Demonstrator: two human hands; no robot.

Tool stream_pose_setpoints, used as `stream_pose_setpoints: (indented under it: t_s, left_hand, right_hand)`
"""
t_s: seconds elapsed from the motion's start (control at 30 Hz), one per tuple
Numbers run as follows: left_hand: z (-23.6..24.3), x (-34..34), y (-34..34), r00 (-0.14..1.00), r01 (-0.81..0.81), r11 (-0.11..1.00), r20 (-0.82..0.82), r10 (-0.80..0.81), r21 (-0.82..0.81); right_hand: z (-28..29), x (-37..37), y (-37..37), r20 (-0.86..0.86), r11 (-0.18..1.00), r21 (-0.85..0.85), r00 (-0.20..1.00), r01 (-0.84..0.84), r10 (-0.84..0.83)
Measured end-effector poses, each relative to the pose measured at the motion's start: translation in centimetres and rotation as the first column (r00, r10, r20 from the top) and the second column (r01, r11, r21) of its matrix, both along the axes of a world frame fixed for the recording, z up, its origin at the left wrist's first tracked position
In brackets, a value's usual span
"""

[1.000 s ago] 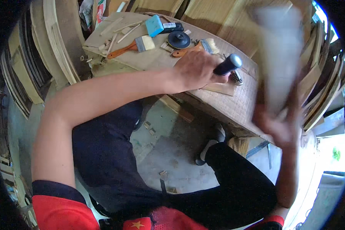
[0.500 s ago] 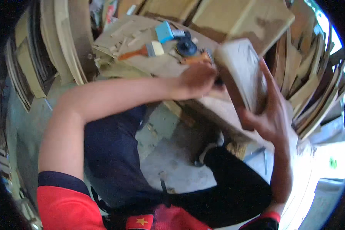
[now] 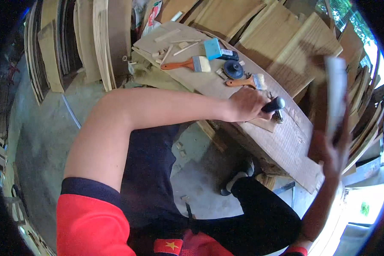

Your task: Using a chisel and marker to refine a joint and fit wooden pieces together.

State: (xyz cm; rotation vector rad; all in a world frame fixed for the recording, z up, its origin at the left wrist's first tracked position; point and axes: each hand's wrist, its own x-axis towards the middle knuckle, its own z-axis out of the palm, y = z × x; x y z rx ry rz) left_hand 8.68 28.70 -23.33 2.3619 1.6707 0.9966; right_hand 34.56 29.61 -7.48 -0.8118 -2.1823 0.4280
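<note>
My left hand [image 3: 248,104] is closed round a short dark tool handle [image 3: 274,105] with a rounded greyish end, low over the plank bench [image 3: 296,132]. The tool's working end is hidden. Beneath that hand a small flat piece of wood [image 3: 262,123] lies on the bench, and a dark ridged part [image 3: 279,116] shows beside the handle. Off to the right, my right hand [image 3: 333,151] grips a pale, thick block [image 3: 336,94], raised and blurred by motion. An orange-handled brush [image 3: 243,82] lies just beyond my left hand.
Farther along the bench are a dark round disc [image 3: 233,69], a blue box [image 3: 212,48], a larger brush [image 3: 187,64] and wood offcuts. Wide boards [image 3: 281,42] lean behind it. More boards [image 3: 102,47] stand at the left.
The block in my right hand has swung right, away from my left hand. My left hand keeps its hold on the tool handle. The whole view has shifted.
</note>
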Motion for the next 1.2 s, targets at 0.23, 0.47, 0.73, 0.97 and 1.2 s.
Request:
stream_pose_setpoints:
  t_s: [0.23, 0.47, 0.73, 0.97, 1.2]
  left_hand:
    - [-3.0, -0.9, 0.0, 0.998, -0.038, 0.976, 0.057, 0.026, 0.215]
    - [-0.7, -0.7, -0.9, 1.000, -0.004, 0.991, 0.021, 0.001, 0.132]
    - [-0.3, -0.4, -0.1, 0.999, -0.035, 0.989, -0.014, 0.038, 0.146]
    - [-1.0, 0.2, -0.1, 1.000, 0.016, 0.950, 0.010, -0.020, 0.311]
    - [-0.8, 0.3, 0.4, 0.999, 0.029, 0.973, 0.033, -0.038, 0.230]
  right_hand:
    - [-1.3, -5.0, -2.8, 0.550, 0.962, -0.175, 0.831, 0.210, -0.082]
    - [1.3, 0.9, -0.8, 0.036, 0.950, 0.310, 0.998, 0.045, -0.059]
    - [-1.2, -2.7, -0.9, 0.212, 0.996, -0.054, 0.976, 0.064, -0.051]
    - [-3.5, -0.9, -1.1, 0.159, 0.998, -0.055, 0.987, 0.027, -0.018]
    - [0.0, -0.9, -0.4, 0.080, 0.995, -0.081, 0.995, -0.061, 0.067]
